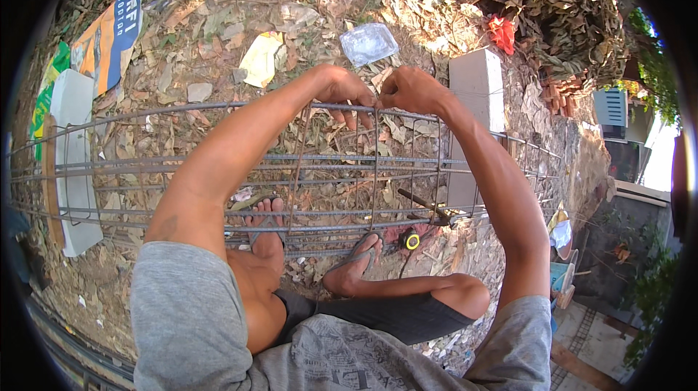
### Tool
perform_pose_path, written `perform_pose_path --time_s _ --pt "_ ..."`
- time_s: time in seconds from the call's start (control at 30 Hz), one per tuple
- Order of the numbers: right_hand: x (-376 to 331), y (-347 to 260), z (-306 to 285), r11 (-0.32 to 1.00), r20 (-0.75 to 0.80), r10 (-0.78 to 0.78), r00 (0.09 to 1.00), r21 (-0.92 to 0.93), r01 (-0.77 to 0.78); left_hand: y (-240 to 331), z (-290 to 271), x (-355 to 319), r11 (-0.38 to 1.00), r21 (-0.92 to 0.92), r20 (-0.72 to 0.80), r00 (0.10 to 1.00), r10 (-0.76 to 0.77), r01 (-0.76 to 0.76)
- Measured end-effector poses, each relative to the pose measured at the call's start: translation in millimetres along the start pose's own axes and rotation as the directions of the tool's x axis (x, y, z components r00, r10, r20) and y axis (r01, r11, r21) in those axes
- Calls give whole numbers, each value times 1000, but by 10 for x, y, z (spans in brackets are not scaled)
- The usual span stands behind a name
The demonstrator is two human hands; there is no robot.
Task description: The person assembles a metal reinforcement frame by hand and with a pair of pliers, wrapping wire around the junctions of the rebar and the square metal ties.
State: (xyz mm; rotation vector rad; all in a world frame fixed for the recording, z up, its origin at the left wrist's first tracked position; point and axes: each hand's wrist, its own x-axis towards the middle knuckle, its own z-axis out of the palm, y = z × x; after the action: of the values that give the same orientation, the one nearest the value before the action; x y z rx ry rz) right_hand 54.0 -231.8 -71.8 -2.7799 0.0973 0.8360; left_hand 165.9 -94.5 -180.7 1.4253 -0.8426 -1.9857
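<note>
Rebar cage (375, 167), one, across two blocks (478, 85). Left grip (347, 93), one: fingers loosely curled over cage's far bar (211, 106). Right grip (413, 90), one: fingers bunched at same bar. Either's hold: cannot tell.

One head-worn fisheye looks steeply down from nearby, the hands (347, 90) (413, 90) toward twelve o'clock, the grey shirt (327, 354) at six.

Both arms (502, 180) reach forward, bent; the left hand (347, 91) droops beside the right hand (416, 91), whose fingers (390, 87) curl.
</note>
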Motion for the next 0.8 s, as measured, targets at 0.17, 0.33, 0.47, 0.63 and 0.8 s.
perform_pose_path --time_s 0.17,0.33,0.47,0.63,0.8 --pt "62 -85 -213 994 74 35 997 -108 -27 -21 -5 29 1000 -26 -8 1000 7 -7" --pt "198 -79 -334 982 146 -45 988 -178 71 -72 -62 93 997 -73 16 999 31 -30" --pt "202 -316 -183 920 25 35 999 -390 -22 -110 -65 104 994 -109 -8 1000 29 -29" --pt "-138 -613 57 935 -226 23 974 -339 -101 -45 -8 117 1000 -1 -72 997 -8 8" --pt "-478 -768 805 968 -436 78 897 -183 -173 -206 -95 156 994 -20 -40 994 102 -103"
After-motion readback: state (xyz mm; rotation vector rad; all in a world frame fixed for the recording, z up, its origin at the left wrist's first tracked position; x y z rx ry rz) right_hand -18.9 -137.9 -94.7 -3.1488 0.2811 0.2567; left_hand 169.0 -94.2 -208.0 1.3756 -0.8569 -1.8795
